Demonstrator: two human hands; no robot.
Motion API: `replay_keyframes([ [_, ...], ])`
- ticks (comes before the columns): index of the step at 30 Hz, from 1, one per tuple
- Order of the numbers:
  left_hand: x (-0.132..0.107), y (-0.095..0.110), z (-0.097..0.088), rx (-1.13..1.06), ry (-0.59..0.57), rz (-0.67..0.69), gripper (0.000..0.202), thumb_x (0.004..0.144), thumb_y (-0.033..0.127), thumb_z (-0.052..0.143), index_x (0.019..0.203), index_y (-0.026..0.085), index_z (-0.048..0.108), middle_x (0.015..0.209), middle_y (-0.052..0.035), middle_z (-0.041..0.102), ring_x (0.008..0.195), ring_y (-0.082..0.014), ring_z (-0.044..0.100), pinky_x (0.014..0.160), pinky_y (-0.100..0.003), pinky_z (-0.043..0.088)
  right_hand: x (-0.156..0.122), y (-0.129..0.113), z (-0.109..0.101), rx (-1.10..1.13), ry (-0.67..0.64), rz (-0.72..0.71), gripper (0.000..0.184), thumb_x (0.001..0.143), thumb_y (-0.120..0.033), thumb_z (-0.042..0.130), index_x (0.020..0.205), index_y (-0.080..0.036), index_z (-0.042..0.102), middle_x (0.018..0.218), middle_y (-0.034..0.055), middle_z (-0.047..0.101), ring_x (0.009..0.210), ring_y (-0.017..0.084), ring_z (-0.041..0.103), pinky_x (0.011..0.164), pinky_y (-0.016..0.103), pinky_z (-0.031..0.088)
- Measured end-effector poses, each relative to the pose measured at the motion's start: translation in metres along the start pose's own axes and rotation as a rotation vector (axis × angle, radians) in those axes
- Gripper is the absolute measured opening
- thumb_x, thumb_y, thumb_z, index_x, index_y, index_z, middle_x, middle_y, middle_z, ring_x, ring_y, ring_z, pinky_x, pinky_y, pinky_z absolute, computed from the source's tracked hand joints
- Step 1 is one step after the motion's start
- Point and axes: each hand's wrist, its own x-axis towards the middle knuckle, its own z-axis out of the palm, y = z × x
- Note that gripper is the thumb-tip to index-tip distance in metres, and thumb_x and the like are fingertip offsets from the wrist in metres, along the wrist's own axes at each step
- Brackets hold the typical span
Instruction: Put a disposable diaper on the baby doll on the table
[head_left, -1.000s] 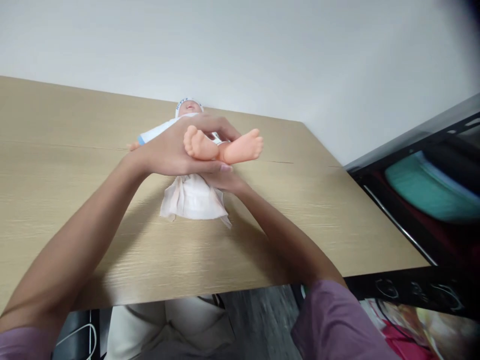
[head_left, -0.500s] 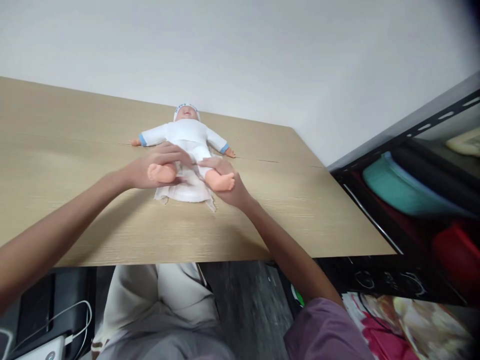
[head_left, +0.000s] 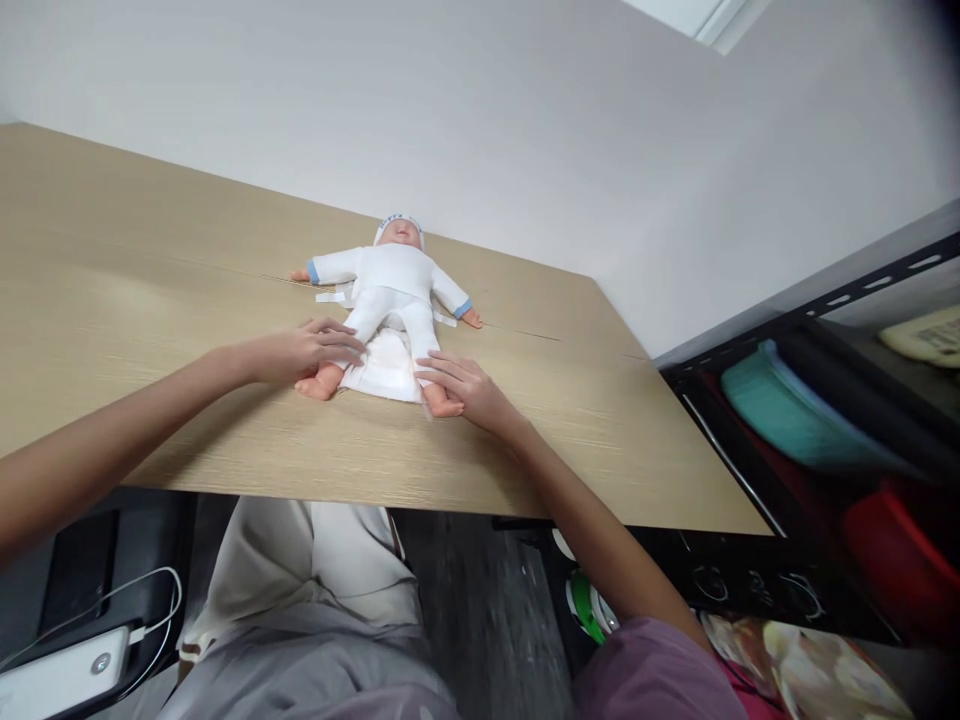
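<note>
A baby doll (head_left: 397, 268) in a white suit with blue cuffs and a printed headband lies on its back on the wooden table. Its legs are spread toward me, bare feet at the near end. Beneath its hips lies an unfolded white diaper (head_left: 384, 368), front flap between the legs, with tabs showing at both sides of the waist. My left hand (head_left: 319, 350) rests on the doll's lower leg on the left, fingers stretched out. On the other lower leg lies my right hand (head_left: 466, 385), its fingers also extended and flat.
The wooden table (head_left: 187, 300) meets a pale wall (head_left: 300, 120) behind the doll. At the right, a black rack (head_left: 750, 480) holds a teal basin (head_left: 795, 400) and a red container (head_left: 900, 540). A white power bank (head_left: 67, 675) with a cable is at lower left.
The doll's raised legs have come down onto the diaper and table. My hands have moved apart and now lie on its lower legs. The view has shifted slightly.
</note>
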Motion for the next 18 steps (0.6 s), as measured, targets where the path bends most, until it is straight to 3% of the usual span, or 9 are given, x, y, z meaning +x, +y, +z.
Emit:
replay_keyframes([
  [5,0.002,0.013,-0.007,-0.1,-0.004,-0.043,0.051,0.103,0.022,0.055,0.147,0.034,0.077,0.164,-0.0054,0.07,0.157,-0.036,0.052,0.129,-0.052,0.042,-0.006,0.003,-0.01,0.184,0.013,0.019,0.052,0.117,-0.024,0.043,0.164,-0.031,0.066,0.168,0.0078,0.067,0.164,0.026,0.056,0.137,0.056,0.047],
  [8,0.006,0.027,-0.003,-0.053,0.011,-0.099,0.039,0.105,0.044,0.065,0.139,0.03,0.078,0.159,-0.0086,0.071,0.153,-0.0411,0.051,0.127,-0.055,0.041,-0.004,-0.008,-0.009,0.202,0.05,0.063,0.051,0.119,-0.029,0.039,0.165,-0.029,0.064,0.165,0.0097,0.069,0.163,0.028,0.057,0.136,0.058,0.048],
  [10,0.009,0.034,0.005,0.007,0.055,-0.151,0.047,0.097,0.059,0.075,0.132,0.027,0.077,0.155,-0.0109,0.071,0.147,-0.0439,0.052,0.123,-0.056,0.043,0.0,-0.02,-0.001,0.118,0.071,0.087,0.051,0.118,-0.043,0.053,0.164,-0.025,0.063,0.162,0.0145,0.069,0.162,0.034,0.056,0.134,0.062,0.048],
  [12,0.012,0.038,0.015,0.063,0.099,-0.181,0.049,0.092,0.058,0.08,0.128,0.025,0.076,0.15,-0.0129,0.072,0.142,-0.0453,0.053,0.12,-0.058,0.045,0.004,-0.032,0.011,0.004,0.097,0.116,0.064,0.11,-0.054,0.069,0.164,-0.021,0.063,0.157,0.0197,0.069,0.159,0.041,0.056,0.132,0.065,0.049],
  [14,0.015,0.04,0.022,0.108,0.131,-0.183,0.038,0.093,0.047,0.077,0.122,0.024,0.075,0.144,-0.0145,0.073,0.14,-0.0458,0.054,0.118,-0.061,0.045,0.007,-0.041,0.023,-0.078,0.121,0.158,0.061,0.108,-0.049,0.072,0.162,-0.022,0.064,0.153,0.021,0.069,0.156,0.043,0.056,0.13,0.065,0.049],
  [18,0.021,0.039,0.017,0.082,0.189,-0.187,0.023,0.101,0.04,0.061,0.111,0.023,0.074,0.122,-0.0141,0.078,0.125,-0.0402,0.062,0.114,-0.058,0.047,0.015,-0.044,0.034,-0.119,0.172,0.252,0.041,0.112,-0.023,0.052,0.145,-0.024,0.076,0.143,0.0188,0.072,0.146,0.04,0.061,0.122,0.061,0.053],
])
